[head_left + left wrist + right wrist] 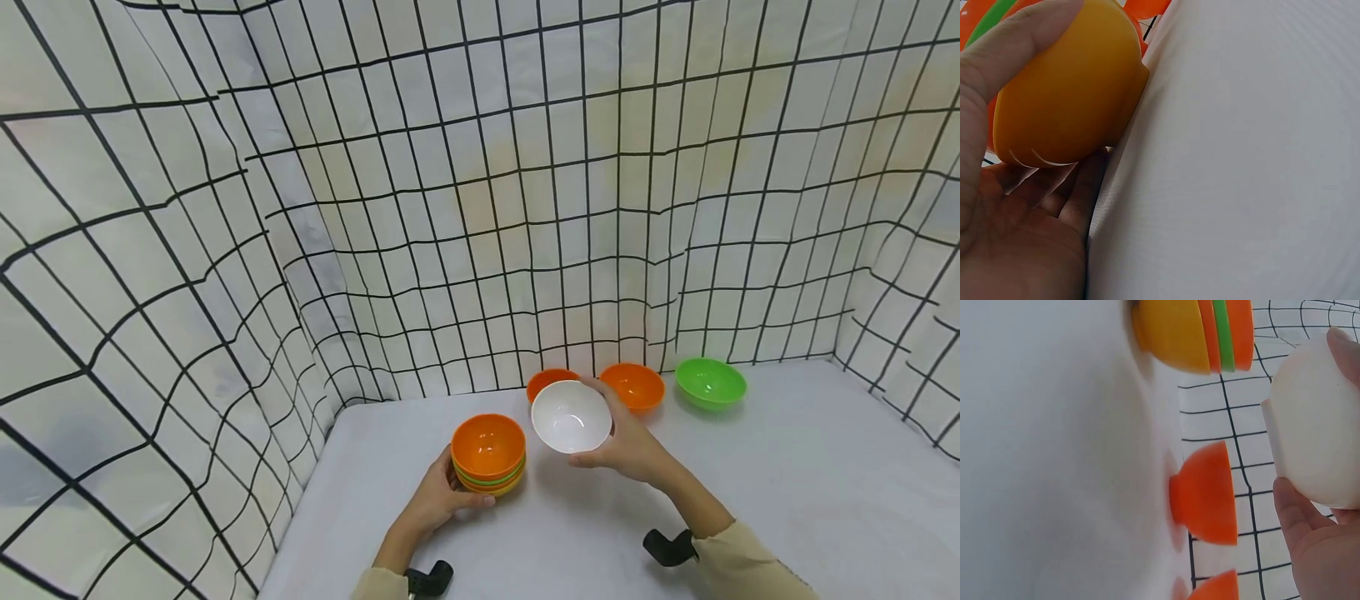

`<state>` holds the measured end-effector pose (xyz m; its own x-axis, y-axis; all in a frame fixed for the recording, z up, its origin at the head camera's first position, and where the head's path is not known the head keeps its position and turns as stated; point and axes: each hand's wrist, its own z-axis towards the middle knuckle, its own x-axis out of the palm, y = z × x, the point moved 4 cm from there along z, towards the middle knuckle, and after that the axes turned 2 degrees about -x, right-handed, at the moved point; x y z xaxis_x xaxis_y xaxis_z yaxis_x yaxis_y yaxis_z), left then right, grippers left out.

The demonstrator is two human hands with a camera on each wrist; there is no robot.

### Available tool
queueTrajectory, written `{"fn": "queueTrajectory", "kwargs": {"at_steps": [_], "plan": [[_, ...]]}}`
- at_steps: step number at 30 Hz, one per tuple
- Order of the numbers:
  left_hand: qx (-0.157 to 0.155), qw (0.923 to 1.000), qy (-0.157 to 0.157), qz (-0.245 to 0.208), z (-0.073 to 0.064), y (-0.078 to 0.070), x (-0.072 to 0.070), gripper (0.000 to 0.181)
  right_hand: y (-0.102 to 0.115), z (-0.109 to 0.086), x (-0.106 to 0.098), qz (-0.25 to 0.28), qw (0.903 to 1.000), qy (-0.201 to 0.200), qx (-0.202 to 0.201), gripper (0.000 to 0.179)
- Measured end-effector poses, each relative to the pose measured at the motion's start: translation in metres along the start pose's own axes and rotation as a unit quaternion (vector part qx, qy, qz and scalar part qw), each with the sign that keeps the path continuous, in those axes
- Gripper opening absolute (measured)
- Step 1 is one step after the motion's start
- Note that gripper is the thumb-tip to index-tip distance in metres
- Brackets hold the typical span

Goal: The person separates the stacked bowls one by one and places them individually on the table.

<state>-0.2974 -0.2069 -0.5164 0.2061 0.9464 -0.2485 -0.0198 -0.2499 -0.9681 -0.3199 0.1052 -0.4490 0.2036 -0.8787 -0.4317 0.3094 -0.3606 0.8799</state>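
Note:
A white bowl is held off the table by my right hand, which grips it from its right side, thumb at the near edge. In the right wrist view the bowl shows its outer wall and foot ring. To the left, my left hand holds a stack of nested bowls standing on the table. An orange bowl tops the stack, with a green rim and further orange rims beneath. The lowest, a yellow-orange bowl, sits between thumb and fingers in the left wrist view.
Behind the white bowl stands an orange bowl, partly hidden. Another orange bowl and a green bowl stand to its right along the back of the white table. A white cloth wall with black grid lines rises behind.

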Motion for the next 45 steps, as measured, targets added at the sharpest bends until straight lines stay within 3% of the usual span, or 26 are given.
{"fn": "queueTrajectory", "kwargs": {"at_steps": [7,26,45], "plan": [[0.003,0.9999,0.009,-0.004,0.001,0.001,-0.001,0.103,-0.015,-0.011,-0.017,-0.007,0.9995,-0.013,0.028,0.116],[0.002,1.0000,0.005,-0.006,0.000,0.000,0.000,0.101,-0.043,-0.043,-0.057,-0.029,0.9976,-0.024,0.058,0.116],[0.002,1.0000,0.007,-0.002,0.001,0.000,0.000,0.101,-0.080,-0.074,-0.098,-0.083,0.9871,-0.043,0.130,0.124]]}}
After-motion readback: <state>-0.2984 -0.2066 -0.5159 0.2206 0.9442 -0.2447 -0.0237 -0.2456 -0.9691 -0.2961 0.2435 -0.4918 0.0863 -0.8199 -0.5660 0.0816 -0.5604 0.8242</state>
